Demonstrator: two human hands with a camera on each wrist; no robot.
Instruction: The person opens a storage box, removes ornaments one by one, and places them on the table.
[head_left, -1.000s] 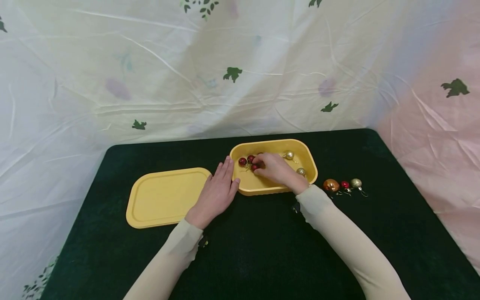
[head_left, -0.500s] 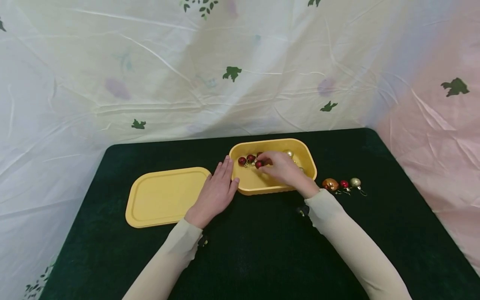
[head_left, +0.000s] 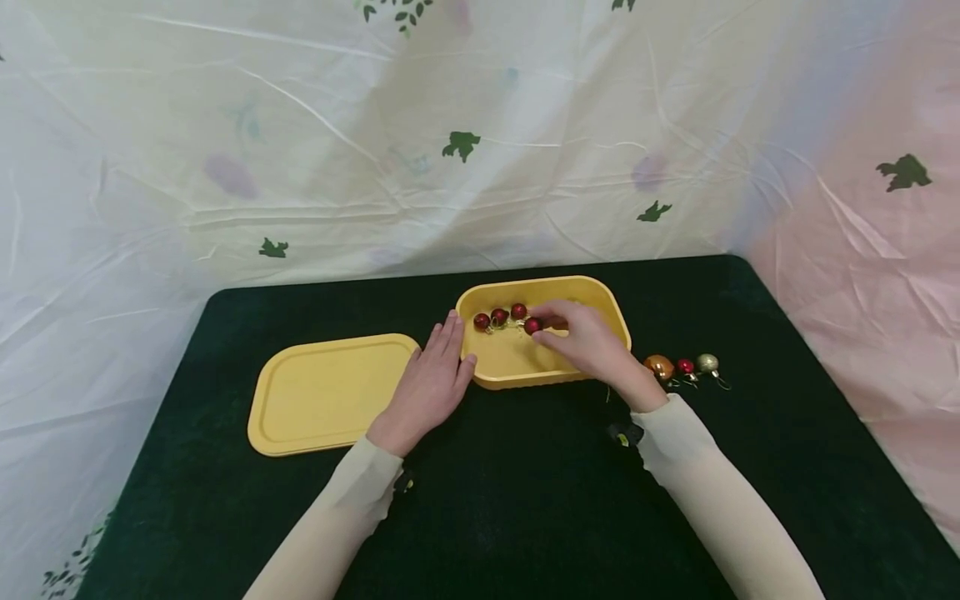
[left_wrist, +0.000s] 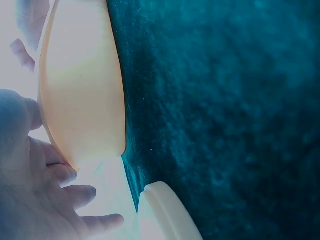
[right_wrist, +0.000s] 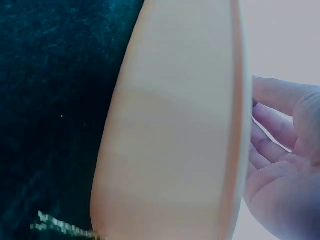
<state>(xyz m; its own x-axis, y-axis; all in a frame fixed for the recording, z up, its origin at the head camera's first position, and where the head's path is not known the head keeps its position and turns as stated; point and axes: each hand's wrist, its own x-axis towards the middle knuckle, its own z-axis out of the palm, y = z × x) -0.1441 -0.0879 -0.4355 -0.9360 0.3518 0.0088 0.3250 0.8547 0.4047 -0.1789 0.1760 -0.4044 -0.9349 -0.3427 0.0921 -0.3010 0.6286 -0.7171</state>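
Note:
My right hand [head_left: 592, 343] pinches a small dark red Christmas bauble [head_left: 532, 326] between thumb and fingers, over the inside of a yellow plastic box [head_left: 525, 382]. Other dark red baubles [head_left: 482, 322] with gold hanging loops lie in a row at the box's left part. My left hand [head_left: 426, 385] rests with nearly straight fingers at the box's left wall; in the left wrist view its fingers [left_wrist: 80, 196] lie by the box's end. The right wrist view shows the box wall [right_wrist: 170, 125] hiding my right fingertips and the bauble. The gold baubles seen before are hidden behind my right hand.
A flat yellow lid [head_left: 330, 393] lies left of the box, partly under my left forearm's side. On the dark green tablecloth [head_left: 495, 492], right of the box, sit an orange bauble [head_left: 659, 367], a red one [head_left: 686, 366] and a gold one [head_left: 707, 363]. A patterned curtain [head_left: 337, 150] hangs behind.
My right hand has drawn the pinched red bauble to the right, away from the other red ones, covering the gold baubles in the box. My left hand stays at the box.

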